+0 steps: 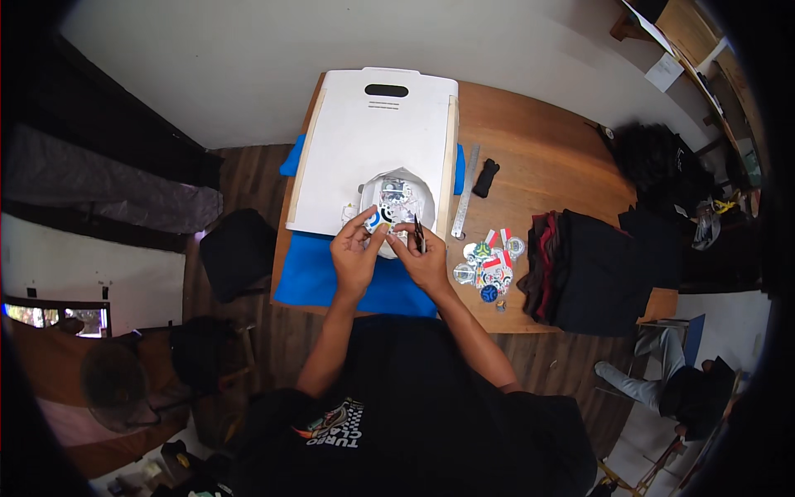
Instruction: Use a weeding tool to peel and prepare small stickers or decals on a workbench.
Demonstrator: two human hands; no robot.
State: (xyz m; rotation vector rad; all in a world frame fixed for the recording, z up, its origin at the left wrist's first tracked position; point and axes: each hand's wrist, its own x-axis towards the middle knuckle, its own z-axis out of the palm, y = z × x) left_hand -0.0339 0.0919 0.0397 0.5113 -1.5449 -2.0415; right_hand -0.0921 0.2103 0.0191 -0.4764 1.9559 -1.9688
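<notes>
My left hand (354,255) pinches a small white printed piece, like a sticker (383,217), with blue, yellow and black round marks. My right hand (422,261) meets it at the lower edge with thumb and fingers. A slim black tool that looks like small scissors (419,234) also sits in my right hand, blades pointing away from me. Just beyond my fingers, a white rounded wrapper or bag (424,195) holds more printed pieces. It lies on the near end of a white board (377,137) with a black handle slot.
Blue cloth (348,277) shows under the board on the wooden table (538,149). To the right lie a metal ruler (466,195), a black bundle (487,177), several loose stickers (490,265) and stacked dark clothes (596,269). Another person (679,385) sits at lower right.
</notes>
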